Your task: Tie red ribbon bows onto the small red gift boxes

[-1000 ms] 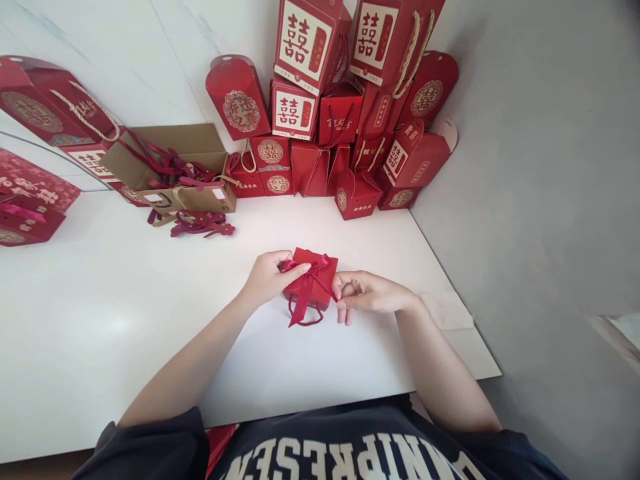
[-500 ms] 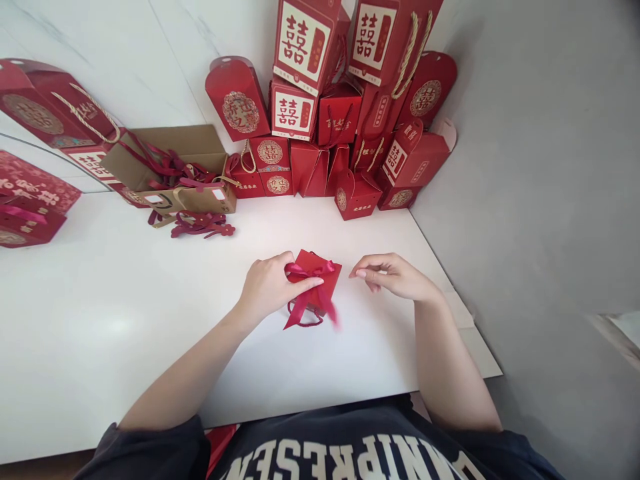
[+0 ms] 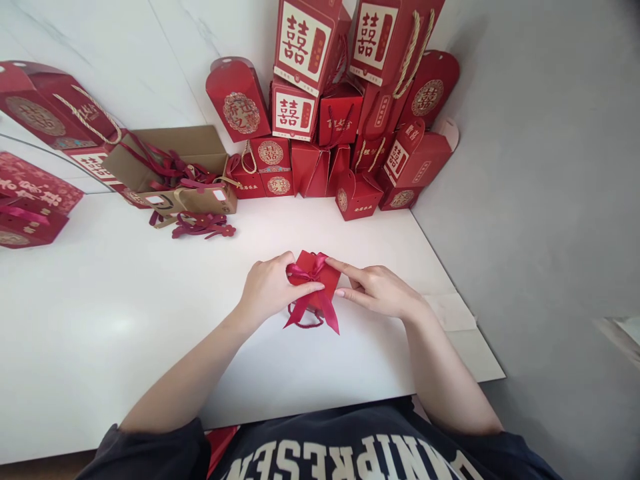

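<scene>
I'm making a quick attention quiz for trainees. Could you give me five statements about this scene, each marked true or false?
1. The left hand is at the small red box, thumb over its top. True.
2. The bow on that box is green. False: the bow is pinkish red.
3. The right hand points its index finger at the bow's right loop. True.
4. The cardboard box is shut. False: the cardboard box is open, with ribbons inside.
5. More ribbons lie on the white table in front of it. True.

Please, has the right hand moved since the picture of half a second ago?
Yes: judged against the grey wall, the right hand has moved leftward, toward the bow.
</scene>
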The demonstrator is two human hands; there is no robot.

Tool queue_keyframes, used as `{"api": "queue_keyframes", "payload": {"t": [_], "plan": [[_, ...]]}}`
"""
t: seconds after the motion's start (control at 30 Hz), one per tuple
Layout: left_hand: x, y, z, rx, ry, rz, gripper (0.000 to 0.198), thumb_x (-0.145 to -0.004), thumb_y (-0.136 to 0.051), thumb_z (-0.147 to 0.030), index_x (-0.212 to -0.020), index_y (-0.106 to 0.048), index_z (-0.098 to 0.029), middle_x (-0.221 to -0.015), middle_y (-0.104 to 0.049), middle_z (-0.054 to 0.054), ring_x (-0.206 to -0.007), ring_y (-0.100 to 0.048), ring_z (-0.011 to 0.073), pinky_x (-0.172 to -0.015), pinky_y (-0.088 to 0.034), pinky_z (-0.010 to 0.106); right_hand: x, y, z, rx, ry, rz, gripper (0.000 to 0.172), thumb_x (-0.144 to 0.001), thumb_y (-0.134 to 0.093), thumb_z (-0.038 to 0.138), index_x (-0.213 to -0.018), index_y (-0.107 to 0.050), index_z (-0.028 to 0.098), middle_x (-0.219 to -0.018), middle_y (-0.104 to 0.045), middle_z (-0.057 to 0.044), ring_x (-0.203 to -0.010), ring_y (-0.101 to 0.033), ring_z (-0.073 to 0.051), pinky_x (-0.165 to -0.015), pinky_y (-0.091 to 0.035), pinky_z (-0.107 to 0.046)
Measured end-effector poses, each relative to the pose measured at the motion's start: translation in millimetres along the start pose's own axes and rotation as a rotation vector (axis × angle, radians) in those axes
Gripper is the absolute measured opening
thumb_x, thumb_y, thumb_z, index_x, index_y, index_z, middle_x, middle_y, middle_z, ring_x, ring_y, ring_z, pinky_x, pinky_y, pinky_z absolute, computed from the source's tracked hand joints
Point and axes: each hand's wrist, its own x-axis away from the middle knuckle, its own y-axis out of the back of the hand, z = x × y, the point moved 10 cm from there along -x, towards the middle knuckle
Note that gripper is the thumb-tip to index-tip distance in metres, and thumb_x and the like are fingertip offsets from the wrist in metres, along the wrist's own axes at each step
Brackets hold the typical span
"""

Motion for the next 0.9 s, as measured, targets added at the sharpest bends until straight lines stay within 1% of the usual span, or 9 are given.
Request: {"api": "queue_keyframes", "payload": {"t": [0.1, 0.23, 0.5, 0.57, 0.63, 0.7, 0.77, 0.83, 0.9], "plan": [[0.0, 1.3, -2.5, -0.044, -0.018, 0.000, 0.056, -0.064, -0.066, -0.073, -0.071, -0.045, -0.022, -0.062, -0.060, -0.001, -0.052, -0.053, 0.0177, -0.055, -0.031, 0.028, 0.8, -2.6, -3.7, 0.052, -0.025, 0.037, 0.064, -0.095, -0.040, 0.057, -0.152, -0.027, 0.029, -0.055, -0.053, 0.005, -0.051, -0.053, -0.015, -0.061, -0.042, -0.025], [1.3, 2.0, -3.5, -0.102, -0.012, 0.003, 0.059, -0.064, -0.063, -0.077, -0.072, -0.044, -0.022, -0.062, -0.060, -0.001, -0.054, -0.055, 0.0193, -0.060, -0.033, 0.030, 3.8, -2.7, -3.3, 0.065, -0.030, 0.059, 0.068, -0.095, -0.041, 0.058, -0.153, -0.025, 0.027, -0.052, -0.054, 0.006, -0.048, -0.052, -0.015, -0.058, -0.041, -0.025], [7.3, 6.6, -10.3, -0.144, -0.041, -0.058, 0.057, -0.065, -0.066, -0.073, -0.078, -0.048, -0.021, -0.076, -0.070, 0.004, -0.065, -0.062, 0.0231, -0.076, -0.037, 0.037, 4.4, -13.3, 6.8, 0.103, -0.005, 0.076, 0.074, -0.092, -0.043, 0.062, -0.152, -0.029, 0.021, -0.057, -0.062, 0.001, -0.053, -0.058, -0.019, -0.060, -0.042, -0.028], [8.0, 9.3, -9.9, -0.129, -0.039, -0.065, 0.057, -0.063, -0.068, -0.073, -0.078, -0.049, -0.021, -0.074, -0.069, 0.003, -0.063, -0.061, 0.0221, -0.074, -0.038, 0.036, 6.9, -12.2, 2.9, 0.067, -0.025, 0.082, 0.077, -0.091, -0.046, 0.061, -0.153, -0.026, 0.020, -0.058, -0.063, 0.001, -0.054, -0.059, -0.019, -0.059, -0.042, -0.028], [6.3, 8.1, -5.0, -0.056, -0.028, -0.026, 0.055, -0.065, -0.067, -0.072, -0.076, -0.050, -0.021, -0.067, -0.065, 0.001, -0.058, -0.057, 0.0193, -0.067, -0.038, 0.033, 9.9, -8.2, 0.9, -0.018, -0.020, 0.088, 0.073, -0.091, -0.049, 0.058, -0.152, -0.029, 0.022, -0.059, -0.063, 0.003, -0.053, -0.057, -0.017, -0.059, -0.043, -0.028], [2.4, -1.1, 4.2, 0.129, -0.001, 0.089, 0.049, -0.072, -0.064, -0.068, -0.073, -0.050, -0.021, -0.063, -0.059, -0.001, -0.055, -0.054, 0.0165, -0.059, -0.037, 0.029, 10.4, 3.7, 3.2, -0.119, 0.014, 0.014, 0.056, -0.094, -0.049, 0.052, -0.142, -0.045, 0.024, -0.065, -0.064, 0.002, -0.055, -0.057, -0.015, -0.063, -0.046, -0.028], [-1.7, -14.7, 12.6, 0.397, 0.037, 0.235, 0.043, -0.081, -0.058, -0.062, -0.072, -0.050, -0.020, -0.063, -0.056, -0.002, -0.056, -0.053, 0.0145, -0.056, -0.038, 0.026, 9.6, 22.8, 11.2, -0.140, 0.077, -0.177, 0.036, -0.096, -0.048, 0.046, -0.120, -0.063, 0.023, -0.078, -0.067, -0.002, -0.070, -0.061, -0.016, -0.077, -0.048, -0.032], [-6.3, -24.0, 16.8, 0.628, 0.055, 0.333, 0.041, -0.086, -0.054, -0.057, -0.071, -0.051, -0.019, -0.064, -0.053, -0.002, -0.058, -0.052, 0.0128, -0.057, -0.039, 0.024, 9.6, 31.5, 29.7, -0.070, 0.187, -0.346, 0.034, -0.091, -0.054, 0.049, -0.105, -0.067, 0.020, -0.095, -0.067, -0.007, -0.093, -0.061, -0.022, -0.099, -0.041, -0.043], [-11.2, -27.4, 18.4, 0.744, 0.043, 0.368, 0.042, -0.088, -0.052, -0.055, -0.068, -0.051, -0.018, -0.062, -0.049, -0.002, -0.058, -0.048, 0.0112, -0.057, -0.038, 0.024, 6.9, 19.1, 54.2, 0.027, 0.318, -0.382, 0.049, -0.083, -0.062, 0.058, -0.113, -0.065, 0.020, -0.107, -0.063, -0.010, -0.107, -0.056, -0.026, -0.113, -0.024, -0.053]]}}
